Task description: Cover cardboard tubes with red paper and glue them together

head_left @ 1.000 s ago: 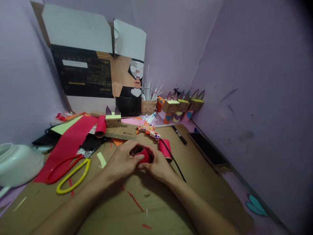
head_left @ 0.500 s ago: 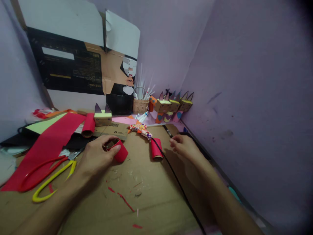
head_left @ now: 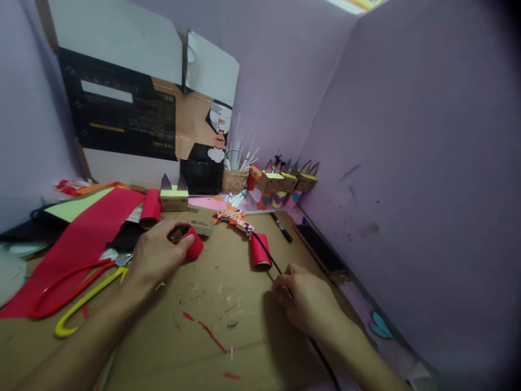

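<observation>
My left hand (head_left: 160,252) is closed round a short cardboard tube (head_left: 194,244) wrapped in red paper, its open end tilted up and thumb on the side. My right hand (head_left: 303,298) hovers over the cardboard at right, fingers pinched beside the black cord (head_left: 272,254); a thin dark line shows by the fingertips, and what they hold is unclear. A second red tube (head_left: 260,252) lies between the hands, with the cord across it. The cord runs to a flower-patterned, gun-shaped tool (head_left: 235,218). A black marker (head_left: 280,227) lies farther back.
Red-and-yellow scissors (head_left: 87,277) and red paper (head_left: 81,244) lie at left. Behind are another red tube (head_left: 150,209), an eared cardboard box (head_left: 174,200), a basket of pens (head_left: 235,180) and several eared figures (head_left: 272,182). A phone-like black slab (head_left: 321,248) lies by the right wall. Red scraps (head_left: 211,335) lie in front.
My right hand has left the black marker, which now lies on the cardboard, and has come nearer to me beside the cord. The left hand and its tube have shifted slightly left.
</observation>
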`<state>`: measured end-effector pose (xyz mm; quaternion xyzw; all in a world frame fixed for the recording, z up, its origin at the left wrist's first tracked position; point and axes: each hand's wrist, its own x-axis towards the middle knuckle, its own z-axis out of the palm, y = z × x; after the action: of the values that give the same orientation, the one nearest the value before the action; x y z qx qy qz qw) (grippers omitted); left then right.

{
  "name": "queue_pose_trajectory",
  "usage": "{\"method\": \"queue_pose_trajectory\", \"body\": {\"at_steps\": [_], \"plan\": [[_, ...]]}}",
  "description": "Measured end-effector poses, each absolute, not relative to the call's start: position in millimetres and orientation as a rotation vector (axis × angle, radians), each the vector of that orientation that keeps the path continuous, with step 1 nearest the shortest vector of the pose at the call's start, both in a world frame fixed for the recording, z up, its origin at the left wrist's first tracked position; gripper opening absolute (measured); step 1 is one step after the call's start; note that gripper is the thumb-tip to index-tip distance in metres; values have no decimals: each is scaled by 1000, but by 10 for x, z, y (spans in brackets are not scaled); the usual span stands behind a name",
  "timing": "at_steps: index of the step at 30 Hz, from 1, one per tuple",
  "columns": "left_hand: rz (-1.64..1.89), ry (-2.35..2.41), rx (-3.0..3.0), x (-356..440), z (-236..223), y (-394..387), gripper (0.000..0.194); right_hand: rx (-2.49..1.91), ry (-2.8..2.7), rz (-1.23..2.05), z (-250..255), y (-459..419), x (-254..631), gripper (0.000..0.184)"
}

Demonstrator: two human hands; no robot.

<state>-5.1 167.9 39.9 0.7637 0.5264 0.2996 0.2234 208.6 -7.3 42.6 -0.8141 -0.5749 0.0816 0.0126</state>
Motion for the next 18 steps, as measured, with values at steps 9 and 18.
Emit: {"method": "queue_pose_trajectory", "body": {"at_steps": [9, 18], "plan": [[776, 1463, 2198, -56, 387, 1669, 30, -2688, -1673, 35, 324, 213, 2472, 42], [814, 1363, 2223, -70, 407, 1627, 31, -2640, -1519, 164, 449, 537, 2249, 49]]}}
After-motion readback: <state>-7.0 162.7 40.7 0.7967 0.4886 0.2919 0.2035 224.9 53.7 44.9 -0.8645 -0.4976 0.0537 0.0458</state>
